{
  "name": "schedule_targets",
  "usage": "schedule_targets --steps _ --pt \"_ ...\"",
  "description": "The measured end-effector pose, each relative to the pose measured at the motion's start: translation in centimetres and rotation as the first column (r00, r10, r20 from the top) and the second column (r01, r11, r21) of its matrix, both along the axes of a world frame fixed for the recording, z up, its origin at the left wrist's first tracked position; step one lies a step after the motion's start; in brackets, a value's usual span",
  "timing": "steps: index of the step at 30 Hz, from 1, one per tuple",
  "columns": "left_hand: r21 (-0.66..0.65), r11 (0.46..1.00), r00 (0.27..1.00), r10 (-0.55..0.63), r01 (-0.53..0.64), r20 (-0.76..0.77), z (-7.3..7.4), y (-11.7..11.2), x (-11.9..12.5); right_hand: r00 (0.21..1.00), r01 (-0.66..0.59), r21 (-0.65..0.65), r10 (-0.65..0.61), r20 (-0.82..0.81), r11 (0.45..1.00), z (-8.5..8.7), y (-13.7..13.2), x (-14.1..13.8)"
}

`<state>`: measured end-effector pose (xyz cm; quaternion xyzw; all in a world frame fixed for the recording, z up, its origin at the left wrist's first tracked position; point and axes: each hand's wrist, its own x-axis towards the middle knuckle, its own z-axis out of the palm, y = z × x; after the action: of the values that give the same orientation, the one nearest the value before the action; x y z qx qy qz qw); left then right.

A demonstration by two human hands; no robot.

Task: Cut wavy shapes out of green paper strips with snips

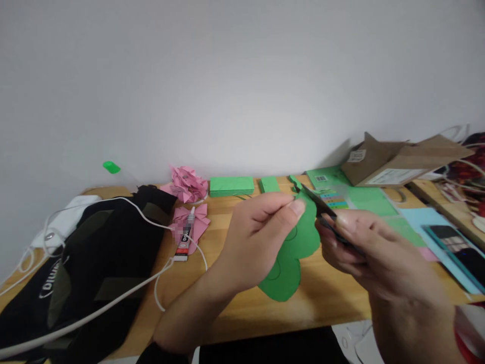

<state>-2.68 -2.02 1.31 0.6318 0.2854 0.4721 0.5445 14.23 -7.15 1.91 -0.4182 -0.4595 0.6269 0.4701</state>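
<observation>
My left hand (261, 230) pinches the top edge of a green paper cut-out (291, 258) with lobed edges and pencil lines, held up above the wooden table (227, 298). My right hand (356, 242) is closed around dark scissors (322, 207), whose blades point up and left at the paper's upper edge, right by my left thumb and forefinger. The lower part of the paper hangs toward the table.
A black bag (94, 263) with white cables lies at left. A glue tube (185, 237) rests on pink paper, near a pink paper flower (187, 183). Green paper stacks (231, 185), a green sheet pack, an open cardboard box (397, 162) and a phone (458, 247) on blue paper surround.
</observation>
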Motion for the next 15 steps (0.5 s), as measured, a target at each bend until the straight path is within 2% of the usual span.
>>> schedule_targets --steps 9,15 --pt "0.055 0.998 0.999 0.018 -0.016 -0.031 0.41 0.28 0.02 0.999 -0.035 0.008 0.034 0.030 0.999 -0.03 0.64 0.02" --pt "0.010 0.995 0.995 -0.101 0.101 0.019 0.46 0.52 -0.32 0.994 -0.100 -0.014 0.101 0.040 0.995 0.51 0.48 0.61"
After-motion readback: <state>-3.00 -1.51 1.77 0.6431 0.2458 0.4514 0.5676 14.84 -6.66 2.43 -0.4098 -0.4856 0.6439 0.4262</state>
